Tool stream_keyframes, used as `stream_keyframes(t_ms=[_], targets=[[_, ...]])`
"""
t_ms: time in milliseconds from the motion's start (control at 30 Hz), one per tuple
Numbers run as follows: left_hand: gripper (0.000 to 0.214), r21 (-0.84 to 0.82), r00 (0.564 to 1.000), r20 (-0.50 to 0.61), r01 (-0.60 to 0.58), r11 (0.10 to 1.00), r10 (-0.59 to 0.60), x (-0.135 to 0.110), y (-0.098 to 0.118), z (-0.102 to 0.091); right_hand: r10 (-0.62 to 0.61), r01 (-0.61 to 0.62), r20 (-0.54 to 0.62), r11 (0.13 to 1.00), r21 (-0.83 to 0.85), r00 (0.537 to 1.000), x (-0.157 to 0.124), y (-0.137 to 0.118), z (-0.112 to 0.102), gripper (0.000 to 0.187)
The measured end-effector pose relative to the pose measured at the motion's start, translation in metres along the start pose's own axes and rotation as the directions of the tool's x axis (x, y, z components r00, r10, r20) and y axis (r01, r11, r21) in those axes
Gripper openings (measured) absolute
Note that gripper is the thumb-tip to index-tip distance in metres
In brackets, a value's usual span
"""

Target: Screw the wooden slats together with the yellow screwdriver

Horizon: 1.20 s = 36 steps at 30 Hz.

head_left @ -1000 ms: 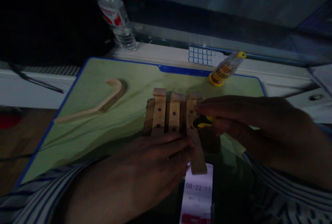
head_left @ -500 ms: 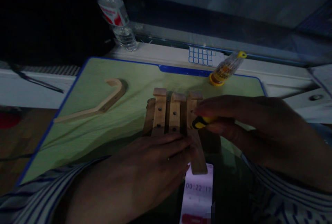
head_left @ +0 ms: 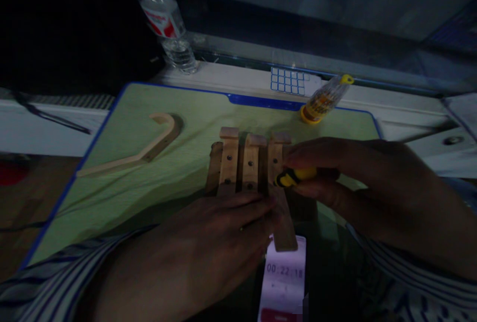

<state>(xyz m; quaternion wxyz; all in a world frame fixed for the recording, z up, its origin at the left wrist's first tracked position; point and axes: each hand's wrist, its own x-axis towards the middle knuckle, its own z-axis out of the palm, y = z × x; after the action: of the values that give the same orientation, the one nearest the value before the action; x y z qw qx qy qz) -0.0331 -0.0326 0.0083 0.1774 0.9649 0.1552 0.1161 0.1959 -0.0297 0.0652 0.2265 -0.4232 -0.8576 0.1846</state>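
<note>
A wooden assembly of several upright slats (head_left: pixel 249 163) lies in the middle of a green mat (head_left: pixel 122 183). My left hand (head_left: pixel 219 232) lies flat on the near end of the slats, fingers stretched out, pressing them down. My right hand (head_left: pixel 357 178) is closed round a yellow-handled screwdriver (head_left: pixel 294 176), whose tip points at the side of the rightmost slat. A curved wooden piece (head_left: pixel 145 150) lies alone on the mat to the left.
A phone (head_left: pixel 283 282) showing a timer lies at the near edge under the slats. A small yellow-capped bottle (head_left: pixel 324 99) leans at the mat's far right. A water bottle (head_left: pixel 164 19) and a blue-gridded sheet (head_left: pixel 288 81) sit behind the mat.
My right hand has turned slightly on the screwdriver, showing more of the yellow handle. The left hand and the slats have stayed put. The timer has advanced one second.
</note>
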Motion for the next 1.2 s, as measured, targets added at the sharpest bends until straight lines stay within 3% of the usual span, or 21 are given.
stream_keyframes(t_ms=[1200], targets=[[0.03, -0.005, 1.0, -0.01, 0.007, 1.0, -0.007, -0.0017, 0.0, 0.0004, 0.029, -0.03, -0.017, 0.998, -0.059, 0.999, 0.002, -0.0044, 0.0023, 0.015]])
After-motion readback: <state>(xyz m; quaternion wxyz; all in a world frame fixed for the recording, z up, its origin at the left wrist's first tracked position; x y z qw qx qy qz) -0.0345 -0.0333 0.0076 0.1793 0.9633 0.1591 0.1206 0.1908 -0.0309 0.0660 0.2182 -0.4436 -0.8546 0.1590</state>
